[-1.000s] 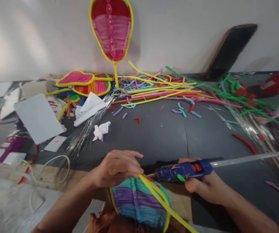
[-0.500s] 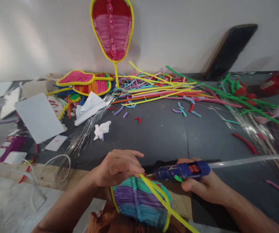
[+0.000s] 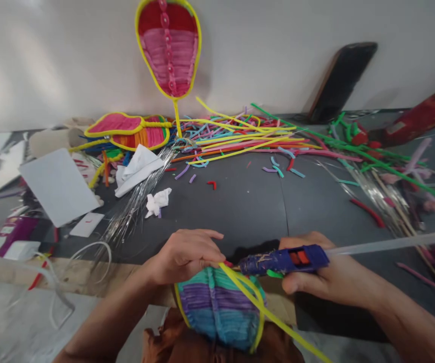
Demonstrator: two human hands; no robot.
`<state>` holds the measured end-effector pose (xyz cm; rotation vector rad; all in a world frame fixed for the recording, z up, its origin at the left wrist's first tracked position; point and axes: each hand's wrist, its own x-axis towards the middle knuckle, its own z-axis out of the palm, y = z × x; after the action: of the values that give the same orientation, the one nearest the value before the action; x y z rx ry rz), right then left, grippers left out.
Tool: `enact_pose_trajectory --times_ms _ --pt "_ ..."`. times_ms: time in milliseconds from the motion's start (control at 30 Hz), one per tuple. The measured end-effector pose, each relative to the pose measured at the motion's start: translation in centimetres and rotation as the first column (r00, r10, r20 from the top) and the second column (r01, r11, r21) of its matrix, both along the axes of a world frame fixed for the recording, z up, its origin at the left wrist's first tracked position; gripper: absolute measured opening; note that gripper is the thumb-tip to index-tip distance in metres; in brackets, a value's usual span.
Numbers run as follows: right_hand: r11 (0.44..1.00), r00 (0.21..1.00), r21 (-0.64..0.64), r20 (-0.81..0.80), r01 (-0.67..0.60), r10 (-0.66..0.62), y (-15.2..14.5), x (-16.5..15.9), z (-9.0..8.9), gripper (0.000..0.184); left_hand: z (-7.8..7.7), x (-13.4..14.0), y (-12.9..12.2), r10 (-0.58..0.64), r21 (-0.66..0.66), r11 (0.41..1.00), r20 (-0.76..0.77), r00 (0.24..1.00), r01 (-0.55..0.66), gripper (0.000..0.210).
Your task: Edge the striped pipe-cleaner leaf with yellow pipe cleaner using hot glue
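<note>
A paddle-shaped piece (image 3: 236, 302) covered in teal, purple and blue pipe cleaners, with a yellow edging, lies low in front of me. At its top edge my left hand (image 3: 189, 256) pinches a yellow pipe cleaner (image 3: 281, 325), whose loose length trails down to the right. My right hand (image 3: 316, 280) is wrapped round a dark blue hot glue gun (image 3: 265, 262). The gun's nozzle points left, close to my left fingertips and the yellow strip; contact there cannot be made out. From the gun's back end a clear glue stick (image 3: 387, 245) runs right.
Against the wall stands a pink and red paddle (image 3: 183, 50) with yellow edging. Behind my hands lies a pile of pipe cleaners (image 3: 248, 138). A phone (image 3: 340, 83) leans at the back right, near a red bottle (image 3: 414, 118). Thin wires (image 3: 130, 206) and a white card (image 3: 60, 186) lie left.
The view has swung slightly right, so the bench things appear further left. Both hands keep their holds, and the glue gun's nozzle stays near the pinched strip.
</note>
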<state>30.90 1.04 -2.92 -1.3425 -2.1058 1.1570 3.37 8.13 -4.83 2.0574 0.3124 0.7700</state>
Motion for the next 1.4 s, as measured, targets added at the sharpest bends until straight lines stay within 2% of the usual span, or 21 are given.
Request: enact_pose_trajectory --times_ms 300,600,767,867,933,1000,1167,1400 --pt "0.990 0.990 -0.114 -0.107 0.084 -0.096 -0.5 0.6 -0.2 0.055 -0.1 -0.1 -0.1 -0.013 0.049 0.999 0.034 0.999 0.012 0.011" --pt "0.989 0.986 -0.124 -0.134 0.086 -0.103 -0.5 -0.2 -0.1 0.053 -0.2 -0.2 -0.2 0.000 0.029 1.000 0.027 1.000 0.000 0.012" --pt "0.953 0.952 -0.121 -0.093 0.279 -0.291 -1.6 0.4 -0.9 0.049 -0.2 -0.2 -0.2 0.008 0.040 0.999 0.042 0.999 -0.010 0.011" --pt "0.959 0.960 -0.208 -0.165 0.191 -0.227 -1.7 0.5 -0.8 0.045 -0.2 -0.2 -0.2 0.009 0.043 0.999 0.038 0.999 -0.011 0.010" --pt "0.955 0.947 -0.278 -0.268 0.101 -0.178 -1.6 0.3 -0.6 0.052 -0.2 -0.2 -0.2 -0.001 0.041 0.999 0.036 0.999 -0.001 0.010" --pt "0.946 0.920 -0.318 -0.348 0.063 -0.178 -1.6 0.0 -0.5 0.063 -0.1 -0.2 -0.2 -0.009 0.035 0.999 0.032 0.999 0.008 0.011" --pt "0.944 0.908 -0.308 -0.353 0.116 -0.226 -1.9 -0.5 -0.8 0.065 -0.1 -0.1 -0.3 0.004 0.039 0.999 0.044 0.999 -0.006 0.011" --pt "0.956 0.930 -0.260 -0.298 0.136 -0.214 -2.2 -0.6 -1.3 0.050 -0.1 -0.1 -0.3 0.015 0.035 0.999 0.065 0.998 -0.018 0.008"
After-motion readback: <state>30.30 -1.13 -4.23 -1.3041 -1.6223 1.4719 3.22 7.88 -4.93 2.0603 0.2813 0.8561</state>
